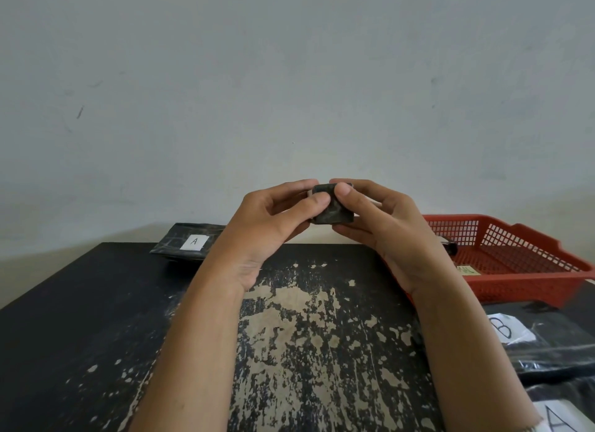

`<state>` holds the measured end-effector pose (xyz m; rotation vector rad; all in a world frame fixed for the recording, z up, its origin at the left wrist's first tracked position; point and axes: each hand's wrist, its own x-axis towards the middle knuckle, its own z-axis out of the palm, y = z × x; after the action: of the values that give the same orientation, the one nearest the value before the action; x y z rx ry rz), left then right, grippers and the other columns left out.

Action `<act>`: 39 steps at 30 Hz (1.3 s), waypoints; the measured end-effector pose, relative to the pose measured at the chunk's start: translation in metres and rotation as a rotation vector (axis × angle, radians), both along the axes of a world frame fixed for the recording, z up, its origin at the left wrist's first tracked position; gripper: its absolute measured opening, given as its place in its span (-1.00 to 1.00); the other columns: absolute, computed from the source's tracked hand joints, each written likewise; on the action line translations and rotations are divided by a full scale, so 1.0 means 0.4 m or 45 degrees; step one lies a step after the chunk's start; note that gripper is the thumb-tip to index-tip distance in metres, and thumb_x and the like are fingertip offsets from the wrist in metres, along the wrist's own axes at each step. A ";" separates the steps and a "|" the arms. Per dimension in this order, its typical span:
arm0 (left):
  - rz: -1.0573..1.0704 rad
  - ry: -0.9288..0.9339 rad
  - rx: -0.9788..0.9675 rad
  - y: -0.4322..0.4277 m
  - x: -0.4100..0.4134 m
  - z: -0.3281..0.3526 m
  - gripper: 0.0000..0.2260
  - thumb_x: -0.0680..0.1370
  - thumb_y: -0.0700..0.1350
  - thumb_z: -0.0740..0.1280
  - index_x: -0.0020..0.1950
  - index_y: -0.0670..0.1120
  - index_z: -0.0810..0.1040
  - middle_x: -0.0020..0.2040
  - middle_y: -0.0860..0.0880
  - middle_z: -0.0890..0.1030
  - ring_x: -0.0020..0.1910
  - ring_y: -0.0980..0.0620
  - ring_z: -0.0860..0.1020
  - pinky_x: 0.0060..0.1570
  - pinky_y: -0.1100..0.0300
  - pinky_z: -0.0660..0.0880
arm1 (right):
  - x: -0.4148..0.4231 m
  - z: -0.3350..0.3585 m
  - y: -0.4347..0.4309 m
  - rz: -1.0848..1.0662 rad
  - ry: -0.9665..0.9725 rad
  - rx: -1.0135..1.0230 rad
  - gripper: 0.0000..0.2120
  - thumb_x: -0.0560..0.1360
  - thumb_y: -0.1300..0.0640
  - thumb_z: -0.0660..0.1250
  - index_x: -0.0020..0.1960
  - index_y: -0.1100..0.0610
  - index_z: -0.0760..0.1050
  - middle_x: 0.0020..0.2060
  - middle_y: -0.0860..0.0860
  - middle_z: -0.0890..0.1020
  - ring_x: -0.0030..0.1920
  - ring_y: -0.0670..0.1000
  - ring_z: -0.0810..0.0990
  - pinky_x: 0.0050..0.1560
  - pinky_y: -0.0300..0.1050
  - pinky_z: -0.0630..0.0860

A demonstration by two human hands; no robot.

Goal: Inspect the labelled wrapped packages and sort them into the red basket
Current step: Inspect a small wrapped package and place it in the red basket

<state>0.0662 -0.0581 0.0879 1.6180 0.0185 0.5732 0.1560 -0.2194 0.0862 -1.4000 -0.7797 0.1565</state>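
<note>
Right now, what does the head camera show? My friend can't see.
A left hand and right hand pinch a small dark wrapped package above a worn black table. A red plastic mesh basket sits at right, a flat black package labelled A far left, a black wrapped package labelled B near right.
</note>
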 end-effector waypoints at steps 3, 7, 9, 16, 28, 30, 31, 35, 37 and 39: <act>-0.049 0.035 0.066 0.013 -0.004 -0.004 -0.39 0.30 0.10 0.63 0.32 0.00 0.65 0.18 0.02 0.73 0.24 0.11 0.66 0.30 0.12 0.55 | -0.001 0.001 0.000 0.005 0.017 0.022 -0.50 0.37 -0.17 0.45 0.21 0.08 0.68 0.02 0.05 0.78 0.10 0.01 0.76 0.20 -0.09 0.66; -0.052 0.026 0.107 0.015 -0.003 -0.009 -0.33 0.23 0.14 0.59 0.33 0.02 0.65 0.18 -0.01 0.73 0.27 0.07 0.64 0.44 -0.02 0.44 | 0.000 0.001 0.001 0.005 0.009 0.016 -0.47 0.36 -0.18 0.45 0.22 0.10 0.67 0.03 0.05 0.78 0.10 0.02 0.76 0.21 -0.06 0.66; -0.028 0.008 0.107 0.013 0.000 -0.009 -0.33 0.22 0.13 0.58 0.32 0.01 0.65 0.18 -0.01 0.73 0.27 0.07 0.64 0.45 -0.03 0.44 | 0.003 0.001 -0.002 0.018 -0.009 -0.001 -0.48 0.35 -0.18 0.45 0.22 0.07 0.67 0.04 0.04 0.78 0.11 0.01 0.75 0.23 -0.05 0.65; -0.082 0.027 0.145 0.021 -0.005 -0.012 -0.26 0.21 0.10 0.64 0.39 0.09 0.59 0.25 0.04 0.70 0.28 0.09 0.64 0.45 -0.01 0.43 | 0.018 0.000 -0.023 0.117 -0.080 -0.055 -0.44 0.32 -0.10 0.54 0.30 -0.01 0.63 0.15 0.01 0.75 0.22 0.03 0.71 0.36 0.11 0.58; 0.086 0.112 -0.061 -0.012 -0.012 0.009 -0.73 0.58 0.05 0.39 0.08 -0.13 0.72 0.00 -0.10 0.77 0.08 -0.05 0.72 0.15 0.06 0.63 | 0.026 -0.004 -0.029 0.281 -0.295 -0.094 -0.12 0.27 0.23 0.63 0.52 -0.08 0.40 0.42 -0.11 0.58 0.44 -0.11 0.54 0.44 0.00 0.51; 0.080 0.042 -0.098 -0.007 -0.012 0.007 -0.77 0.55 -0.03 0.44 0.13 -0.11 0.71 0.02 -0.08 0.77 0.12 -0.04 0.71 0.12 0.10 0.63 | 0.027 -0.004 -0.028 0.296 -0.256 -0.134 -0.07 0.28 0.17 0.68 0.55 -0.14 0.37 0.47 -0.15 0.53 0.44 -0.06 0.54 0.42 0.04 0.54; 0.070 0.000 -0.104 -0.002 -0.011 0.005 -0.72 0.49 -0.04 0.48 0.16 -0.08 0.70 0.04 -0.06 0.76 0.14 -0.02 0.70 0.12 0.12 0.63 | 0.026 -0.003 -0.025 0.280 -0.226 -0.144 -0.09 0.29 0.10 0.66 0.55 -0.17 0.36 0.48 -0.15 0.52 0.43 -0.02 0.56 0.40 0.07 0.55; 0.019 -0.148 -0.058 0.005 -0.010 0.002 -0.57 0.34 -0.15 0.54 0.21 -0.02 0.66 0.15 -0.01 0.74 0.22 0.01 0.68 0.32 0.05 0.53 | 0.016 -0.001 -0.014 0.200 -0.018 -0.100 -0.24 0.35 -0.24 0.54 0.50 -0.07 0.46 0.35 -0.04 0.64 0.30 0.07 0.67 0.22 0.09 0.67; 0.006 -0.195 0.002 0.001 -0.008 0.001 -0.60 0.41 -0.32 0.52 0.20 -0.03 0.65 0.15 -0.01 0.74 0.22 0.04 0.67 0.36 0.03 0.51 | 0.010 0.001 -0.011 0.188 0.043 -0.108 -0.32 0.35 -0.28 0.41 0.42 -0.02 0.54 0.27 0.00 0.69 0.23 0.09 0.71 0.17 0.06 0.69; 0.018 -0.213 0.063 -0.002 -0.006 -0.002 -0.59 0.43 -0.42 0.49 0.18 -0.03 0.65 0.14 -0.01 0.74 0.22 0.07 0.67 0.36 0.02 0.53 | 0.007 -0.001 -0.006 0.183 0.090 -0.104 -0.39 0.39 -0.25 0.37 0.34 0.03 0.60 0.21 0.02 0.72 0.15 0.08 0.75 0.16 0.04 0.69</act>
<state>0.0638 -0.0589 0.0872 1.6139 -0.1087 0.7233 0.1587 -0.2219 0.0859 -1.4078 -0.8227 0.3513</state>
